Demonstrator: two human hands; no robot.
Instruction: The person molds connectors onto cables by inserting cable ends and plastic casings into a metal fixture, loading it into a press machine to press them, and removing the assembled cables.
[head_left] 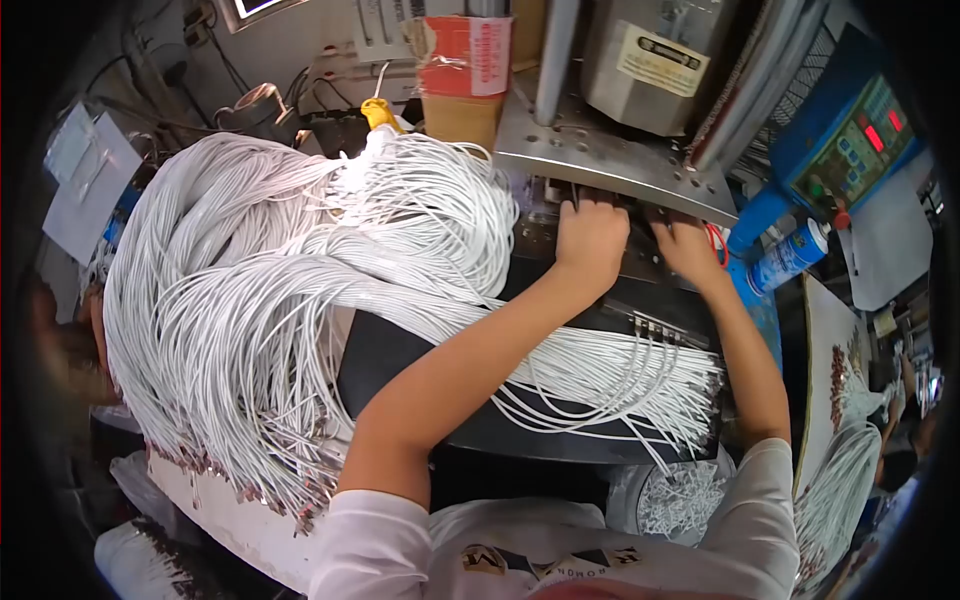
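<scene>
Under the metal plate of a press, my left hand has its fingers curled at a dark metal fixture, around something I cannot make out. To its right, my right hand reaches under the same plate, its fingertips hidden in shadow. A large bundle of white cables lies to the left and runs beneath my left forearm. Their trimmed ends fan out on the black work surface. Several cables with metal ends lie in a row just below the fixture.
A blue control box with red digits and a blue spray can stand at the right. Behind the cables is a red and brown box. White scraps fill a bin below. More cables hang at far right.
</scene>
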